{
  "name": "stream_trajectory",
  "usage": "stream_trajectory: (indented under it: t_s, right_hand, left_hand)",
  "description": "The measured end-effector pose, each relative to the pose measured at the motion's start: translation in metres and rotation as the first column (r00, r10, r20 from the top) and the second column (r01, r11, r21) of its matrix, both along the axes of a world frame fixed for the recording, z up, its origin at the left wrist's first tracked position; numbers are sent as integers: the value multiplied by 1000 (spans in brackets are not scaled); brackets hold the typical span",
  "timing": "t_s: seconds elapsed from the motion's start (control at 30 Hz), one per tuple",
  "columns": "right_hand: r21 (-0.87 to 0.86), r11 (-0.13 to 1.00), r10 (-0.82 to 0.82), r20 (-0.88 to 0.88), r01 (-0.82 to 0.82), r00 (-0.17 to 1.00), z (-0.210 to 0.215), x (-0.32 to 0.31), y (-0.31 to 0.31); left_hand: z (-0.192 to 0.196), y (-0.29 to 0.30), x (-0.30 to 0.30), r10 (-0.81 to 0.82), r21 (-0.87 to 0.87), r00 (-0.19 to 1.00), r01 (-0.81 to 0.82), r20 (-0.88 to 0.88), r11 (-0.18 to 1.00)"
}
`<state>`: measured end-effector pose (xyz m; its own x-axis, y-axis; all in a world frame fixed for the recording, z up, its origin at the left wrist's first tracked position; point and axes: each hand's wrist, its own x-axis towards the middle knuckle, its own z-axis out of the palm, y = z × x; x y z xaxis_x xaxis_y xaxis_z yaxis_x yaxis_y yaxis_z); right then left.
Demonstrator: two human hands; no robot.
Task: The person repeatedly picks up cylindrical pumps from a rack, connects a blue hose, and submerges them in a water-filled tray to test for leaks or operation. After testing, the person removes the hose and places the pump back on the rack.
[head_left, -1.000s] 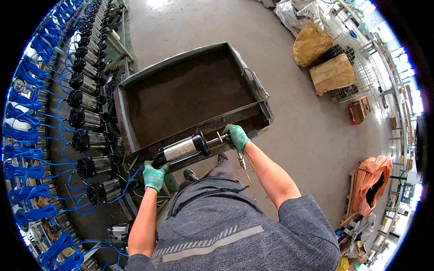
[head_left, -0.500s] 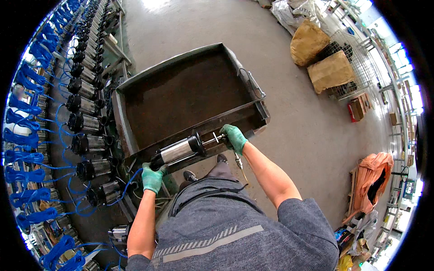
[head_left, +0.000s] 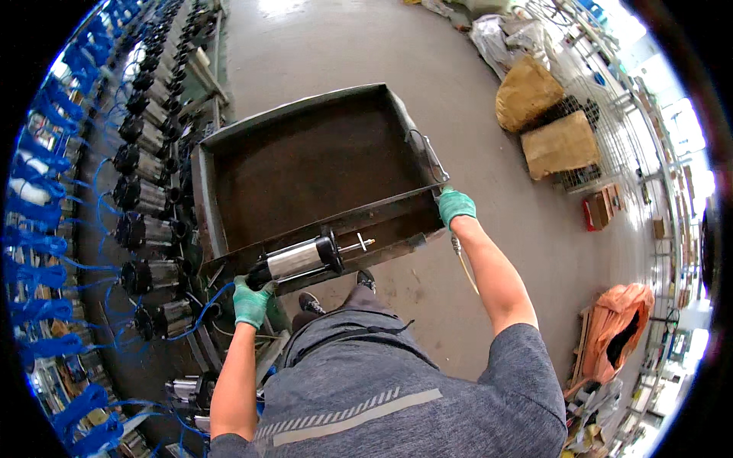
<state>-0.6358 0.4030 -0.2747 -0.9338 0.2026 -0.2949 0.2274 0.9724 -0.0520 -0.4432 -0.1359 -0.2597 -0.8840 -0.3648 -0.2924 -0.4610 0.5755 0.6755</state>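
A cylindrical motor with a silver body and black ends lies along the near ledge of a dark metal tank. From its right end sticks a thin shaft with a small crosspiece and a brass-coloured tip. My left hand is closed around the motor's black left end, where a blue cable runs off. At the tank's near right corner, apart from the shaft, my right hand is closed on a hose-fed tool, mostly hidden by the fingers. Below it hang a metal hose fitting and a yellowish hose.
Rows of similar motors with coiled blue cables line the left side. A metal hook-like handle is on the tank's right wall. Farther right are brown sacks, a wire cage, small boxes and an orange bag.
My right hand has moved right, away from the shaft's end, to the tank's corner, with the hose-fed tool. The shaft's tip now shows. My left hand stays on the motor.
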Motion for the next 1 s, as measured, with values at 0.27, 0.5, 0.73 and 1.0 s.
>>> stream_trajectory:
  t_s: [0.27, 0.5, 0.73, 1.0]
  right_hand:
    - [-153, 988, -17, -81, 5, 997, -1, -16, -5]
    - [-358, 926, -3, -325, -120, 946, 37, 14, -75]
    - [-612, 697, 138, -395, -372, 908, 73, 73, -268]
    - [-263, 807, 322, -555, -529, 767, 53, 83, -308]
  left_hand:
    - [21, 7, -7, 47, 1, 991, -47, 125, 999]
    - [34, -15, -5, -106, -206, 990, 124, 96, 971]
    - [-2, -138, -16, -179, -702, 946, 321, 271, 636]
    - [-34, -185, -20, -307, -408, 862, 469, 402, 783]
